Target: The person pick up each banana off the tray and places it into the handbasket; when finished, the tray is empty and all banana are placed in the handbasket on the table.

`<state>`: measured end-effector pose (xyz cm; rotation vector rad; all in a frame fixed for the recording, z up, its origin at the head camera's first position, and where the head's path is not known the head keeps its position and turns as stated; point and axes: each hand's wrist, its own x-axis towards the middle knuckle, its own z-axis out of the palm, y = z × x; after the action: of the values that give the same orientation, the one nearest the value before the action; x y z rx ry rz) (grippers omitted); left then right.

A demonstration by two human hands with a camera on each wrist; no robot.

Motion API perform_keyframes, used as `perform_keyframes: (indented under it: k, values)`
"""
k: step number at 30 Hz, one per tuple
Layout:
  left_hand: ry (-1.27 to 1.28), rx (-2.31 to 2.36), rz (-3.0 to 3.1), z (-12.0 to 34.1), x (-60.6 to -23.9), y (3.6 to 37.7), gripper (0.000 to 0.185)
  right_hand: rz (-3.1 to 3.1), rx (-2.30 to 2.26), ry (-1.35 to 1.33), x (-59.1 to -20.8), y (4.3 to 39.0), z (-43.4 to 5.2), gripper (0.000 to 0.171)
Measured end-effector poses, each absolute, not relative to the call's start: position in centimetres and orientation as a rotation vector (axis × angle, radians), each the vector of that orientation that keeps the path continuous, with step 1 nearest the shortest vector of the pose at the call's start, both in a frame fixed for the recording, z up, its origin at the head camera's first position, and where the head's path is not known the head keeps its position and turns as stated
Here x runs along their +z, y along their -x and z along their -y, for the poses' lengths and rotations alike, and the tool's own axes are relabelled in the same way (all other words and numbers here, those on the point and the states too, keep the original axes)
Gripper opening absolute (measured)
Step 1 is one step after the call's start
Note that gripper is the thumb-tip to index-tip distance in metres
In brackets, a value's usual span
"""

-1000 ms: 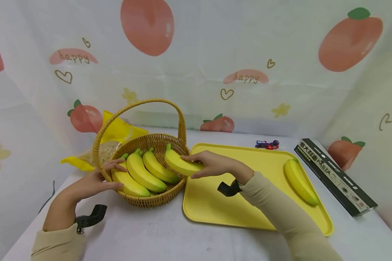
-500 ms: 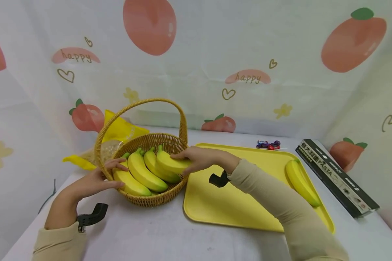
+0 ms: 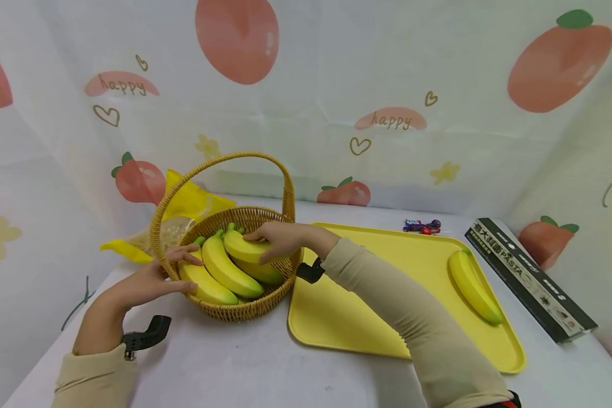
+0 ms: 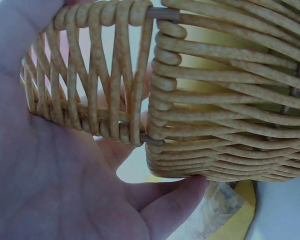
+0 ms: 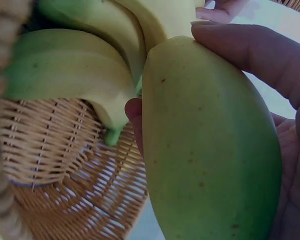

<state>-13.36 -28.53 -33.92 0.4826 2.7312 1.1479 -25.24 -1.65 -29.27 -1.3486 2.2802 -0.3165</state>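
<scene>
Worktop (image 3: pixel 245 362): white surface carrying everything listed here; you have bare room along the near edge, in front of basket and tray.
Tray (image 3: pixel 367 317): yellow, flat, low rim, just right of the basket; your right forearm lies across its left part. One banana (image 3: pixel 473 286) rests near its far right rim.
Basket (image 3: pixel 265 294): woven, with a tall hoop handle (image 3: pixel 219 161); three bananas already lie inside, side by side, stems toward the back.
Change: one second ago your right hand held its banana over the basket's right rim, at the tray edge. It now holds it inside the rim, on top of the bananas in the basket.
Meaning: judged from this, the banana is at its resting place; only the release remains.
Right hand (image 3: pixel 280 241): fingers curled round the held banana (image 3: pixel 242 248), thumb below.
Left hand (image 3: pixel 148 283): palm and fingers pressed against the basket's left wall, thumb over the rim.
Clearance: handle arches above your right hand; withdraw low, toward the tray.
Pasta box (image 3: pixel 530 277): right of the tray.
</scene>
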Motion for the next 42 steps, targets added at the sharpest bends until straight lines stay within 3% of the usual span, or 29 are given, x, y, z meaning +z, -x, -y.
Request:
perform_keyframes:
  k: [26, 42]
  values:
    - [-0.482, 1.143, -2.725, 28.4, -33.5, 13.3, 0.041, -2.146, -0.475, 1.095, -30.4, 25.4, 3.1, 0.065]
    - [-0.444, 1.176, -2.704, 28.4, -33.5, 13.1, 0.042, -2.096, -0.662, 1.203, -28.9, 25.0, 0.9, 0.057]
